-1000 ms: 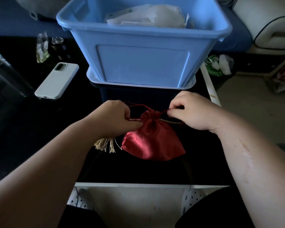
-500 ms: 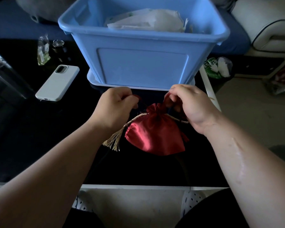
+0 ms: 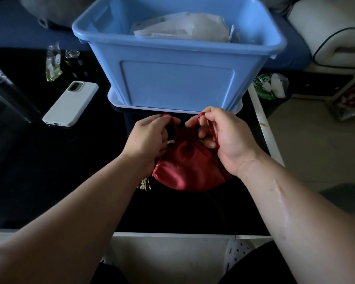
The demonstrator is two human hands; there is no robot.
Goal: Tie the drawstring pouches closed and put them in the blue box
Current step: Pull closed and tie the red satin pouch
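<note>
Compared with a second ago, we've brought both hands in over the pouch's neck. They're close together now instead of pulling out sideways, and the pouch has slid a bit nearer the box.

Over on the left a white phone (image 3: 70,103) lies on the dark surface (image 3: 80,181), well apart from the work. Our left hand (image 3: 150,136) has its fingers curled, pinching a red cord loop (image 3: 168,117), and a gold tassel (image 3: 145,184) pokes out under that wrist. Between the hands, the red satin pouch (image 3: 184,169) sits just in front of the blue box (image 3: 180,83) with its neck gathered. Our right hand (image 3: 223,136) is curled too, pinching the other loop (image 3: 201,115).

We reckon the knot is only half made. If either pinch slips while the loops cross, it'll fall slack and the neck will reopen. The dim light also makes the cord hard to follow.
</note>
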